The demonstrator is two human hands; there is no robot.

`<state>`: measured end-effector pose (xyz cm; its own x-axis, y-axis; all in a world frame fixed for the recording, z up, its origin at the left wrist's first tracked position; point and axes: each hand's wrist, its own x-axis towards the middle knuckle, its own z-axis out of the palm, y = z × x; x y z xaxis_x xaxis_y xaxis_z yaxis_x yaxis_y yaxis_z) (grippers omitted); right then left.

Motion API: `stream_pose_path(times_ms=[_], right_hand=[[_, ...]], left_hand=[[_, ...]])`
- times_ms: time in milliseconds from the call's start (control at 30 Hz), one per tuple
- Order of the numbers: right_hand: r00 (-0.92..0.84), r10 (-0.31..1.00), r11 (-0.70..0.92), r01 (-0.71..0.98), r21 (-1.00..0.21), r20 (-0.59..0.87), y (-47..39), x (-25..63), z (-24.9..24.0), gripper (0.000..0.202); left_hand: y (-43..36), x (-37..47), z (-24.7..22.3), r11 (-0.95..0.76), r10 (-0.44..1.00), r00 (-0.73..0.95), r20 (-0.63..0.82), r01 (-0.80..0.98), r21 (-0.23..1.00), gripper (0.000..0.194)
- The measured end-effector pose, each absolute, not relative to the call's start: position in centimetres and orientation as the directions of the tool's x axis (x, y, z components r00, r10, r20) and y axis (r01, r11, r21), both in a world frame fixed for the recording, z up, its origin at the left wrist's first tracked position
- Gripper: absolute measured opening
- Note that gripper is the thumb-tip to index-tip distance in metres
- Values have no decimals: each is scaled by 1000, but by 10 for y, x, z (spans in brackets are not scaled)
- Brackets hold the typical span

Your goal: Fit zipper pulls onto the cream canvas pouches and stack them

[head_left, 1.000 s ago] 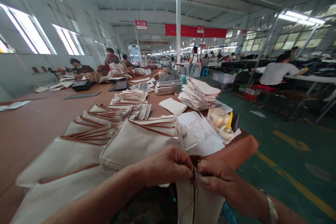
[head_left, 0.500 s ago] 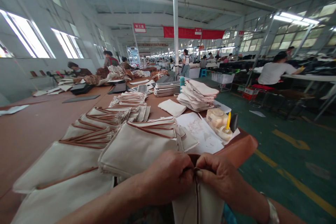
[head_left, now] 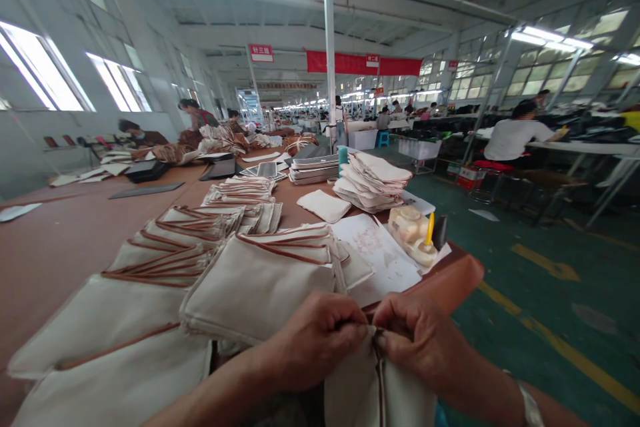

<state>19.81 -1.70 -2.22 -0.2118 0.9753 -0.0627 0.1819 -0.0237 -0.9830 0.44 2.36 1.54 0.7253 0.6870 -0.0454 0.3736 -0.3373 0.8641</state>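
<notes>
So both the left hand (head_left: 320, 340) and right hand (head_left: 425, 340) have their fingers clamped on the top edge of a cream fabric panel with a brown seam (head_left: 380, 387), which hangs below them, long axis running near to far, neither hand nearer.

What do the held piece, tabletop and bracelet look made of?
Held piece: cream fabric or faux leather, matte; it bends softly beside a dark brown strip.
Tabletop: probably brown vinyl or similar sheet, low sheen; looks smooth, without visible weave.
Bracelet: likely metal, silvery and polished; it catches bright highlights.
</notes>
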Motion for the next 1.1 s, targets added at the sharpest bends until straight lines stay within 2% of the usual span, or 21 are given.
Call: stream_pose_path(times_ms=[100, 233, 300, 367, 400, 467, 533, 633, 700, 733, 800, 867, 900, 967, 1033, 1100], right_hand=[[-190, 981, -13, 173, -985, -46, -17, 196, -24, 15], [-178, 984, 57, 212, -976, 19, -20, 194, -24, 9], [-209, 973, 144, 242, -960, 93, -24, 195, -22, 2], [-270, 941, 280, 278, -919, 205, -28, 198, -18, 7], [-316, 906, 382, 316, -868, 283, -30, 199, -17, 12], [-443, 788, 602, 408, -687, 428, -34, 203, -15, 20], [-557, 669, 742, 458, -489, 493, -39, 208, -16, 22], [-646, 535, 830, 523, -196, 544, -45, 213, -19, 26], [-699, 422, 844, 535, 31, 577, -49, 214, -19, 28], [-719, 378, 842, 529, 107, 582, -50, 214, -19, 27], [-741, 333, 850, 503, 153, 584, -52, 213, -18, 26], [-713, 328, 863, 493, 111, 619, -55, 212, -19, 26], [-650, 375, 853, 520, 28, 661, -57, 211, -19, 26], [-460, 572, 783, 551, -287, 679, -60, 211, -18, 24], [-314, 806, 591, 482, -647, 502, -60, 211, -13, 26], [-332, 907, 380, 380, -843, 259, -56, 212, -7, 31]], left_hand=[[26, 5, 16, -158, 631, 751, -196, 371, 915, 23], [24, 8, 9, -93, 624, 746, -230, 364, 927, 24], [23, 9, 5, -45, 633, 740, -229, 330, 943, 23], [21, 9, 3, 17, 624, 746, -232, 284, 959, 20], [20, 9, 3, 67, 623, 742, -247, 263, 962, 16], [17, 8, 2, 210, 641, 700, -314, 234, 949, 12], [12, 8, 1, 355, 656, 640, -400, 206, 912, 14], [6, 9, 1, 489, 654, 613, -443, 105, 866, 18], [3, 9, 2, 515, 649, 624, -435, 60, 855, 18], [1, 8, 3, 514, 646, 630, -432, 59, 856, 18], [0, 7, 4, 501, 634, 643, -429, 81, 862, 23], [-1, 5, 6, 460, 629, 657, -415, 115, 880, 27], [-1, 4, 6, 416, 633, 666, -395, 138, 899, 28], [0, 2, 9, 273, 649, 690, -322, 184, 944, 29], [0, 0, 10, 141, 652, 714, -257, 218, 966, 31], [0, -2, 12, 80, 649, 726, -226, 230, 970, 31]])
